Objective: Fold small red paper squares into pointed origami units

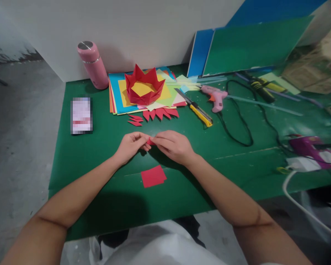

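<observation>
Between my fingertips is a small piece of red paper [151,141], mostly covered by the fingers. My left hand [132,146] pinches its left side, and my right hand [174,146] pinches its right side. Closer to me on the green table lie red paper squares [153,176], slightly offset in a stack. Beyond my hands, several folded red paper pieces [160,114] with pointed ends lie in a row, with a few more at their left. A red folded-paper ring [145,96] with pointed tips stands on a stack of coloured paper [116,96].
A pink bottle [93,66] and a blurred-out phone-shaped item [81,115] are at left. Right of the papers lie a yellow utility knife [200,113], a pink glue gun [215,96] with its black cord, and glue sticks. A purple item [309,149] and white power strip [303,164] sit far right.
</observation>
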A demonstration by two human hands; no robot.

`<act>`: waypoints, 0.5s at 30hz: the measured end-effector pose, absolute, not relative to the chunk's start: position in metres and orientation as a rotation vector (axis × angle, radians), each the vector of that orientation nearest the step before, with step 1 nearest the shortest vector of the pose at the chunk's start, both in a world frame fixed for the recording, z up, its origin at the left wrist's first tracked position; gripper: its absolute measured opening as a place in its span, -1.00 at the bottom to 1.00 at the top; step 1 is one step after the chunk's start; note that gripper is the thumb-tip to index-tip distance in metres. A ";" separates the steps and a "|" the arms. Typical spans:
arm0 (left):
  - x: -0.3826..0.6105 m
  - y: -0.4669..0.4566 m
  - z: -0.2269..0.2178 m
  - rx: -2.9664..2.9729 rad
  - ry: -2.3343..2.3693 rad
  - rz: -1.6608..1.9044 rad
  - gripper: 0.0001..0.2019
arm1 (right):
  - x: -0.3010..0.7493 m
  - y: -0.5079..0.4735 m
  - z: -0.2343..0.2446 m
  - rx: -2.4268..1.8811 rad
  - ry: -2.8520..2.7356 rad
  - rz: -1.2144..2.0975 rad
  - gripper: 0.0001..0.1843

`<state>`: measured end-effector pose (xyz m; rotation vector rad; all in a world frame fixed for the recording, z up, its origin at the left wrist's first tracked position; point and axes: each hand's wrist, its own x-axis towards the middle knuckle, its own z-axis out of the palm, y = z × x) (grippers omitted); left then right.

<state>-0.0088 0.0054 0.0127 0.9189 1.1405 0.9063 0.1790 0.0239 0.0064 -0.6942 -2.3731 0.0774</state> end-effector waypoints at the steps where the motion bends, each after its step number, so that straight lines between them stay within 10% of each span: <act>1: -0.009 0.005 0.013 0.923 1.142 0.905 -0.85 | 0.179 0.024 0.006 -0.710 -2.376 0.105 -0.77; 15: -0.007 0.003 0.007 1.106 1.190 0.921 -0.71 | 0.169 0.026 0.003 -1.099 -1.858 1.079 -0.80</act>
